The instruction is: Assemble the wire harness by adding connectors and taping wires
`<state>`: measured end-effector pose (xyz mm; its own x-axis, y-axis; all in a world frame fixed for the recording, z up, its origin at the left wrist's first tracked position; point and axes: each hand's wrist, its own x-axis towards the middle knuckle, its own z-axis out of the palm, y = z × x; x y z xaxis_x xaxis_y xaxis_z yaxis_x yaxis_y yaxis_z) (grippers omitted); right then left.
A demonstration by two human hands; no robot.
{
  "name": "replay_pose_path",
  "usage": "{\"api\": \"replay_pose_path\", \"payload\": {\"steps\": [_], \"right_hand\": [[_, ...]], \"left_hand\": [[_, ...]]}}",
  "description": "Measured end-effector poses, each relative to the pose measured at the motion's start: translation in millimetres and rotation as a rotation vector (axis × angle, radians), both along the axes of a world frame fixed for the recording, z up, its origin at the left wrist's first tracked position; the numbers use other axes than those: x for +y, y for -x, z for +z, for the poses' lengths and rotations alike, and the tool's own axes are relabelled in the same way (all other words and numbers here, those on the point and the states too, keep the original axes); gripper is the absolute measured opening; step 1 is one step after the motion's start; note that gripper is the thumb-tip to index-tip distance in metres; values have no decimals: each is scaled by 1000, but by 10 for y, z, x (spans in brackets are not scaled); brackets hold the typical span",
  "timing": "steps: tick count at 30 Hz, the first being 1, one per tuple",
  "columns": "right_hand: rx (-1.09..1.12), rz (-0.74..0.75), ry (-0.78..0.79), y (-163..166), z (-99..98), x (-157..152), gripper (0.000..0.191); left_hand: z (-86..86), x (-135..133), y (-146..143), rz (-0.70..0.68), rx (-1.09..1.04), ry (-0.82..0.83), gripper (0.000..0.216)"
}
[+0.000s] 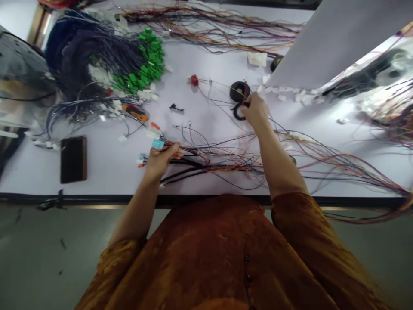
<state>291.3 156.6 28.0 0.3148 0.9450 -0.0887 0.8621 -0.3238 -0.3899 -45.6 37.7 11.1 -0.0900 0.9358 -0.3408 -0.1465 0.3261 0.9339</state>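
My left hand (161, 161) is closed around the wires of a wiring harness (222, 165), close behind a light blue connector (158, 144). Black-sleeved branches and loose coloured wires of the harness run to the right across the table. My right hand (257, 111) reaches farther out, its fingers pinched on a small roll of black tape (238, 112). A larger black tape roll (239, 91) lies just beyond it. Thin wires run from a red connector (194, 80) toward the right hand. The right fingertips are partly hidden.
Green connectors (148, 60) on dark blue wires are heaped at the back left. An orange cutter (134, 112) and a phone (73, 159) lie on the left. Long wire bundles (206, 19) stretch along the back. A white panel (325, 43) stands at the right. The table's dark edge (106, 200) runs in front.
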Motion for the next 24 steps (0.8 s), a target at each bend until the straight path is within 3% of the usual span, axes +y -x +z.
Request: {"api": "replay_pose_path", "payload": {"steps": [2, 4, 6, 8, 10, 12, 14, 18, 24], "right_hand": [[-35, -126, -110, -149, 113, -140, 42], [-70, -277, -314, -325, 230, -345, 39], [-66, -346, -567, -392, 337, -589, 34], [112, -324, -701, -237, 417, -826, 28], [565, -185, -548, 140, 450, -994, 25], [1041, 42, -217, 622, 429, -1056, 20], [1255, 128, -71, 1053, 364, -1018, 13], [1370, 143, 20, 1455, 196, -828, 4], [1277, 152, 134, 1436, 150, -722, 8]], "left_hand": [[-8, 5, 14, -6, 0, -5, 36], [-17, 16, 24, -15, 21, -18, 36], [-27, 33, 31, -30, 51, -34, 35], [-40, 58, 31, -43, 76, -48, 35], [-53, 85, 27, -47, 101, -61, 35], [-61, 109, 18, -46, 121, -84, 34], [-65, 123, 11, -48, 132, -117, 31], [-69, 127, 6, -48, 132, -212, 24], [-72, 135, -10, -79, 169, -250, 23]]}}
